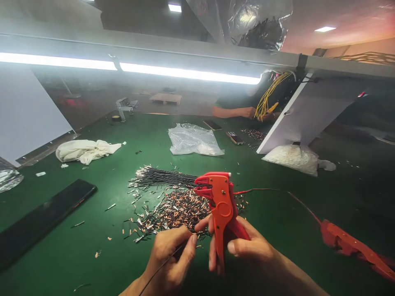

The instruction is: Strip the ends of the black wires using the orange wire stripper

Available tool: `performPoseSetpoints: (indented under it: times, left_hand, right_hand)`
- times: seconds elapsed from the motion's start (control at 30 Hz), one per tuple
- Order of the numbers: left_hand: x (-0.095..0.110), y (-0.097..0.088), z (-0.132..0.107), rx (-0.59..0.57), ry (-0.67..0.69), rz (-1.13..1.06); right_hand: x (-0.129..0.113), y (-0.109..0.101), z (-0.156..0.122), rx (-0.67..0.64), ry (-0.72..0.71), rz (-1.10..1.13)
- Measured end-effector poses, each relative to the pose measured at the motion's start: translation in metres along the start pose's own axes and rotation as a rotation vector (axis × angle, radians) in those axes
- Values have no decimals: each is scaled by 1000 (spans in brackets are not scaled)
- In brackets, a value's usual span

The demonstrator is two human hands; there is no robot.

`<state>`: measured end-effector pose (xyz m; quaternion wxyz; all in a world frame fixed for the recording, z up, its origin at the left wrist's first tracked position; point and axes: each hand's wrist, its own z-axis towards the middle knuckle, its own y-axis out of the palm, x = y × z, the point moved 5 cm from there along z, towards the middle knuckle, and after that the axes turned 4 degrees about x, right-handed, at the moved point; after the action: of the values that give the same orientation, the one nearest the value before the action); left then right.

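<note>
My right hand is wrapped round the handles of a red-orange wire stripper, held upright with its jaws pointing left. Close beside it, my left hand pinches a thin dark wire between thumb and fingers; the wire trails down toward the lower edge. Behind the hands lies a heap of short copper and black wire scraps. A bundle of black wires with pale, metallic-looking ends rests beyond the heap, partly covered by the stripper's head.
A second red tool is at the right, a red wire running toward it. A black phone-like slab lies left. Farther back are a clear plastic bag, white cloth and a filled bag. A co-worker's hands hold yellow wires.
</note>
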<state>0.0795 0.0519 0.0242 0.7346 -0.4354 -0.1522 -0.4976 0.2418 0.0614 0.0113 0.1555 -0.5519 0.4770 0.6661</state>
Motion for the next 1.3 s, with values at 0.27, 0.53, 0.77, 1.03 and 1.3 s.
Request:
performPoseSetpoints:
  times: [0.27, 0.53, 0.77, 1.03, 1.3]
  left_hand:
    - [5, 0, -1, -82, -4, 51]
    - [5, -1, 1, -64, -15, 51]
    - [3, -2, 0, -82, -132, -29]
    - [-3, 2, -10, -38, -306, -167]
    - [-3, 6, -8, -111, -350, -272]
  right_hand:
    - [3, 3, 4, -49, 24, 40]
    - [7, 5, 5, -69, 77, 88]
    - [2, 5, 5, -40, 23, 86]
    - [3, 1, 4, -4, -12, 127]
    - [7, -3, 6, 16, -15, 178]
